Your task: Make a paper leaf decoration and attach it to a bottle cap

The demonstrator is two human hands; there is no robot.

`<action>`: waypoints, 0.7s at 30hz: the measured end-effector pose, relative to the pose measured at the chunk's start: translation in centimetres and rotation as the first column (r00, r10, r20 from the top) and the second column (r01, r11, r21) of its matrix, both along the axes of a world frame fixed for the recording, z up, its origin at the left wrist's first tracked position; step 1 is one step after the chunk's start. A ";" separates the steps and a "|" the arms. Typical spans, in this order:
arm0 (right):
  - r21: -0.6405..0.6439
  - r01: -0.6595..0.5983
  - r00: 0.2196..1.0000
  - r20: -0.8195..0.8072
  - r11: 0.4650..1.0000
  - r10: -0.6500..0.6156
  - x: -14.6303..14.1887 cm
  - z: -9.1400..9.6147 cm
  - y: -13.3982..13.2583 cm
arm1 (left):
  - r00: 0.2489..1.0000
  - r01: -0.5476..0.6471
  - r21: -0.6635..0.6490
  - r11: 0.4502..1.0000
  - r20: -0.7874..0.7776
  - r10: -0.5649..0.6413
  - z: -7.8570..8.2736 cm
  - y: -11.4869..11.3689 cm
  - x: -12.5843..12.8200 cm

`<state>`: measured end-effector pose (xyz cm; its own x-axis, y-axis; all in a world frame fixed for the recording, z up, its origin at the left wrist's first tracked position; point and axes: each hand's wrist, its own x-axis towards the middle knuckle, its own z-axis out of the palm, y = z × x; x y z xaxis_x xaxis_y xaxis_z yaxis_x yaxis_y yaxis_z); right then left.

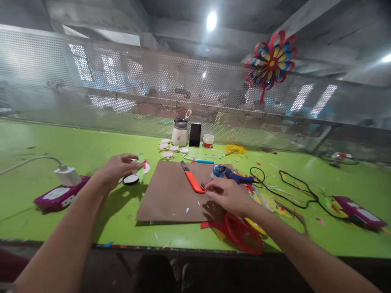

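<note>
My left hand point(120, 167) hovers over the green table point(91, 150), fingers pinched on a small green and red paper piece point(142, 166) above a white disc point(131, 179). My right hand point(227, 195) rests palm down at the right edge of a brown cardboard sheet point(171, 193), fingertips beside the end of an orange utility knife point(192, 179). I cannot see whether the right fingers grip anything. A blue glue gun point(233, 175) lies just beyond the right hand.
A white jar point(180, 132), a dark phone point(195, 134) and a small cup point(208, 141) stand at the back by a mesh screen. Purple power strips point(59, 195) point(357, 211) lie left and right, with a black cord point(293, 189). Red paper loops point(242, 234) sit near the front edge. A paper pinwheel point(271, 61) hangs above.
</note>
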<state>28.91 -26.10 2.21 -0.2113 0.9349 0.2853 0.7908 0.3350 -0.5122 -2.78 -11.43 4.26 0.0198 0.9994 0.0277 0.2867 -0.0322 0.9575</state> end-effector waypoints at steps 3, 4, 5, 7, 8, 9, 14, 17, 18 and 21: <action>0.115 -0.215 0.942 0.285 0.970 0.175 -4.7 -0.1 -0.6 | 0.998 -0.049 -0.035 0.998 -0.052 0.047 -1.5 -1.7 -2.0; 0.138 -0.271 0.903 0.379 0.953 0.202 -6.2 -0.4 -0.8 | 0.996 -0.057 -0.039 0.998 -0.065 0.055 -2.0 -2.3 -2.4; 0.155 -0.309 0.866 0.454 0.938 0.210 -7.6 -0.8 -0.8 | 0.996 -0.062 -0.042 0.997 -0.073 0.059 -2.4 -2.8 -2.6; 0.195 -0.366 0.803 0.560 0.910 0.203 -9.8 -1.7 -0.6 | 0.995 -0.058 -0.040 0.998 -0.080 0.055 -3.0 -3.8 -3.0; 0.203 -0.361 0.795 0.578 0.910 0.186 -10.6 -2.2 -0.4 | 0.994 -0.054 -0.035 0.998 -0.093 0.050 -3.3 -4.3 -3.2; 0.209 -0.342 0.794 0.586 0.916 0.163 -11.1 -2.6 -0.1 | 0.993 -0.048 -0.030 0.998 -0.112 0.044 -3.5 -4.7 -3.3; 0.194 -0.168 0.873 0.485 0.966 0.055 -10.7 -2.8 0.6 | 0.989 0.003 0.003 1.000 -0.148 -0.003 -4.2 -6.1 -3.5; 0.201 -0.020 0.951 0.306 0.979 -0.044 -9.7 -2.5 0.7 | 0.993 0.047 0.012 0.999 -0.112 -0.045 -4.2 -6.7 -2.5; 0.207 0.009 0.965 0.255 0.978 -0.063 -9.4 -2.5 0.7 | 0.995 0.062 0.011 0.998 -0.080 -0.061 -4.2 -6.8 -2.0; 0.199 0.040 0.982 0.172 0.979 -0.075 -8.9 -2.7 1.0 | 0.995 0.091 0.042 0.995 -0.054 -0.089 -4.6 -6.9 -0.1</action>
